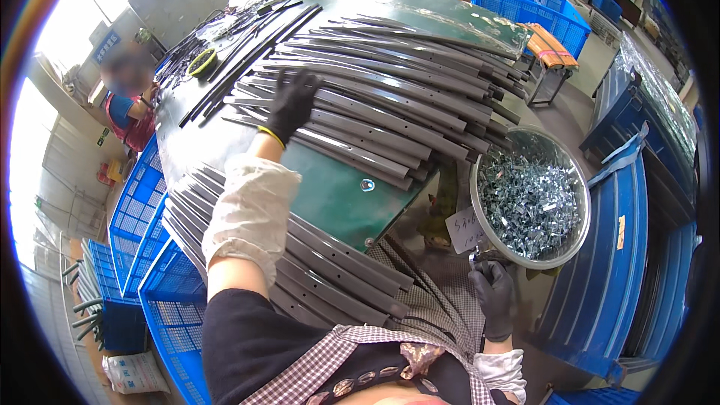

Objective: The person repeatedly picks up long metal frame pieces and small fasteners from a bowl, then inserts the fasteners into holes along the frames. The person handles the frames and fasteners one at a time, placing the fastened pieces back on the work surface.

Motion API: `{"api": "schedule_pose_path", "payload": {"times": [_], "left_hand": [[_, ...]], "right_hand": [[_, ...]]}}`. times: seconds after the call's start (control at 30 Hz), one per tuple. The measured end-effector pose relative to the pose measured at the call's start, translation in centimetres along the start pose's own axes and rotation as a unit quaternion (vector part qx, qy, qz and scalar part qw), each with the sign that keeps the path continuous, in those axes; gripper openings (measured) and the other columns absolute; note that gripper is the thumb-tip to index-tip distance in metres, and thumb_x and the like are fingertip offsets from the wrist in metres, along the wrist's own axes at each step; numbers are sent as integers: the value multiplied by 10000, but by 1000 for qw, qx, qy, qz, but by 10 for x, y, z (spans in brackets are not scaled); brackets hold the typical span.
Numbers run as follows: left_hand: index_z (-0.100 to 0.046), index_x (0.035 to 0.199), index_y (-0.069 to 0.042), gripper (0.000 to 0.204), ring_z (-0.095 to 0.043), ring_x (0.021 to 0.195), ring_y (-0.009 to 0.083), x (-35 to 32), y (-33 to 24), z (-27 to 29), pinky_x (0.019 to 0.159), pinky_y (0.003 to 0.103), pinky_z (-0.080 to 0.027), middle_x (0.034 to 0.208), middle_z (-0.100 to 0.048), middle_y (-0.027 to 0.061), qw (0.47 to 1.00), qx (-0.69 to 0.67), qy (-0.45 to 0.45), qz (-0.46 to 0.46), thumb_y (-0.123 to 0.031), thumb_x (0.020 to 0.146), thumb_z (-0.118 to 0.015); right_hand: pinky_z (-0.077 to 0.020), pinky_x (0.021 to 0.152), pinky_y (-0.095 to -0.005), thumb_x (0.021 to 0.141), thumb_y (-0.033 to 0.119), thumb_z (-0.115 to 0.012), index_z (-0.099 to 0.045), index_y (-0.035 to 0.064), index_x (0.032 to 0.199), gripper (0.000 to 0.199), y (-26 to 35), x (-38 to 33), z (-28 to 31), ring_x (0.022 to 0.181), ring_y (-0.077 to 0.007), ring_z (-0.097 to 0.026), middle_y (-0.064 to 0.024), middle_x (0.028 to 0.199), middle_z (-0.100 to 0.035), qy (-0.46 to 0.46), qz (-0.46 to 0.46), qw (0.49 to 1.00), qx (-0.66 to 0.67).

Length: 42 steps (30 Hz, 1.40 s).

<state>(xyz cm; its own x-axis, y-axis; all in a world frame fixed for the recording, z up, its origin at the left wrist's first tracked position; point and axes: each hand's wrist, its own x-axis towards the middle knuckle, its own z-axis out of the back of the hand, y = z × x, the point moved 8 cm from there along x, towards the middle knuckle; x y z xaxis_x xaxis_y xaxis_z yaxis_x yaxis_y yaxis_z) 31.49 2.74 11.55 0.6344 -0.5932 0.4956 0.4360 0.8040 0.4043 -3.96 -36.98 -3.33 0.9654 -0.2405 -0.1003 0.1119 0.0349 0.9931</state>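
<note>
My left hand [291, 109], in a black glove, is stretched out over a row of dark grey metal tubes [375, 105] lying side by side on the table. Its fingers are apart, and I see nothing in them; whether they touch a tube I cannot tell. Small holes run along the tubes. My right hand [493, 296], also gloved, is closed near the table's corner, pinching a small shiny metal clip [474, 258]. Just beyond it stands a clear round tub [585, 202], filled with many similar metal clips [532, 206]. A second group of tubes [330, 270] lies nearer my body.
Blue plastic crates [176, 292] stand at the table's left edge, and another blue crate [525, 4] is at the far right. Blue metal bins [607, 255] flank my right side. Another person [135, 112] is at the table's far left. A lone ring-shaped part [367, 185] lies on the green tabletop [322, 195].
</note>
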Motion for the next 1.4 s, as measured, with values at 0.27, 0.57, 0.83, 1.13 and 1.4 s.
{"api": "schedule_pose_path", "payload": {"times": [0.27, 0.57, 0.83, 1.13, 1.4], "left_hand": [[-488, 1437, -98, 653, -472, 1354, 391, -69, -82, -19, 1123, 508, -394, 1481, -490, 179, 952, -295, 82, -3, -42, 800, -620], [-658, 1155, -139, 346, -616, 1072, 350, -86, -95, -4, 880, 461, -521, 1125, -651, 94, 964, -251, 82, -1, -149, 823, -758], [-650, 1134, -145, 282, -636, 1023, 308, -101, -171, 37, 894, 440, -488, 1065, -661, 69, 936, -292, 112, -160, -160, 858, -703], [-641, 1307, -121, 420, -624, 1159, 313, -114, -198, 55, 986, 442, -466, 1283, -670, 110, 932, -282, 136, -182, -116, 889, -683], [-688, 1125, -95, 324, -624, 997, 309, -110, -208, 75, 830, 433, -530, 1078, -678, 95, 923, -321, 150, -149, -140, 816, -773]], "right_hand": [[-351, 534, -231, 901, 46, -663, -654, 2, 899, 45, 3, 1, 0, 591, -25, -422, 54, 659, -520, 13, -5, 1000, -20], [-324, 505, -207, 923, -8, -651, -638, -1, 941, 24, 6, -8, -14, 561, -6, -409, 54, 669, -523, 39, -3, 998, 52], [-314, 498, -197, 943, -26, -631, -633, -8, 981, 43, 14, -18, -17, 563, -1, -398, 60, 691, -507, 66, -21, 996, 65], [-361, 541, -197, 949, -22, -628, -628, -27, 1032, 83, 13, -35, -6, 618, -9, -436, 34, 770, -566, 55, -11, 996, 76], [-342, 564, -196, 930, 20, -664, -666, -13, 953, 40, 15, -44, -6, 640, -6, -425, 66, 725, -536, 39, -9, 995, 87]]}}
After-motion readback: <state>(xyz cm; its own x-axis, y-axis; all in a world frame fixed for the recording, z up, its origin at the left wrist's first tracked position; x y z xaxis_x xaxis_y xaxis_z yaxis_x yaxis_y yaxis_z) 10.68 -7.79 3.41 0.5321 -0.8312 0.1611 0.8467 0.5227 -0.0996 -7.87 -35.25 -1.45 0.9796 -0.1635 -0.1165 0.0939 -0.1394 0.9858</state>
